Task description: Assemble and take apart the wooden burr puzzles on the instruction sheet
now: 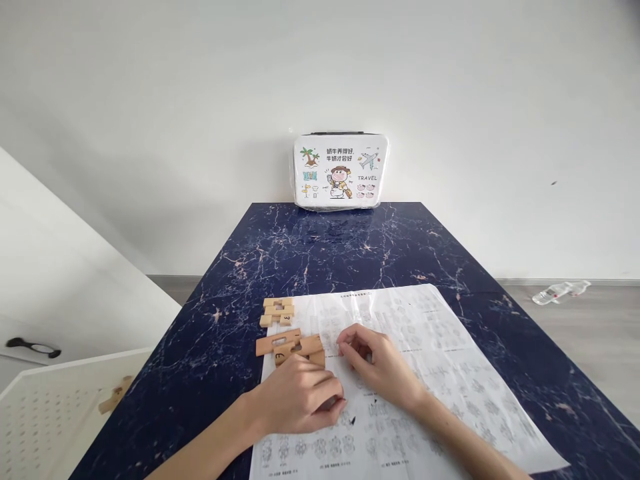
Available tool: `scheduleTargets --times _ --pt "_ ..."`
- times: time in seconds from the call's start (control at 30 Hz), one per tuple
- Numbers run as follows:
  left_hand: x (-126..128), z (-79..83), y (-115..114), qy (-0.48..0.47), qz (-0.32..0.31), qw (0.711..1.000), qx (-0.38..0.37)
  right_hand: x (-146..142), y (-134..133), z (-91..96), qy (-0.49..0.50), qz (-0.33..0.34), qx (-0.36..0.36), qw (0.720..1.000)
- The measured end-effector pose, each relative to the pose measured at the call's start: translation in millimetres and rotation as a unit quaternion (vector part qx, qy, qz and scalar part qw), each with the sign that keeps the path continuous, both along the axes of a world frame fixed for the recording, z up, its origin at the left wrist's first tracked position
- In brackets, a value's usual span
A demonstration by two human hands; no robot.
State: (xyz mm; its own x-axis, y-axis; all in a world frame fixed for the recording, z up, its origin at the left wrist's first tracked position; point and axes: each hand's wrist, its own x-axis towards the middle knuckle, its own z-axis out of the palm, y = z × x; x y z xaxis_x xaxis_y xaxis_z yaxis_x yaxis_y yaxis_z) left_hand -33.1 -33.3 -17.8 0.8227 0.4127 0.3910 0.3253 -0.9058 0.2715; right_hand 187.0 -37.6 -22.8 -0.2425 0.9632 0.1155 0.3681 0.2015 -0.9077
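Observation:
My left hand rests on a white printed sheet, its fingers curled over something I cannot make out, right below a cluster of notched wooden puzzle pieces. My right hand lies on the sheet just right of those pieces, fingers bent inward and fingertips pinched near the edge of a piece. A second small stack of wooden pieces sits a little farther away at the sheet's left edge.
The dark blue marbled table reaches to a white wall, where a white illustrated travel case stands. A white perforated board with a wooden piece lies at lower left. A plastic bottle lies on the floor at right.

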Motion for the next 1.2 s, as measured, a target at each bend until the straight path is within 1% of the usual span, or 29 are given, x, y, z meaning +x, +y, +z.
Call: scheduleTargets --times 0.13,0.6,0.77,1.2 --pt "0.5 0.6 0.3 -0.003 0.002 1.0 0.015 0.2 0.7 -0.2 0.006 0.002 -0.001 1.0" --pt "0.3 -0.9 0.9 -0.022 0.005 1.0 0.0 0.2 1.5 1.5 0.011 0.01 -0.009 1.0" --pt "0.4 -1.8 1.2 -0.025 0.002 1.0 0.009 0.2 0.7 0.6 0.011 0.009 -0.006 1.0" --pt "-0.2 -3.7 1.1 -0.022 0.005 1.0 0.009 -0.2 1.2 -0.2 0.017 0.01 -0.028 0.999"
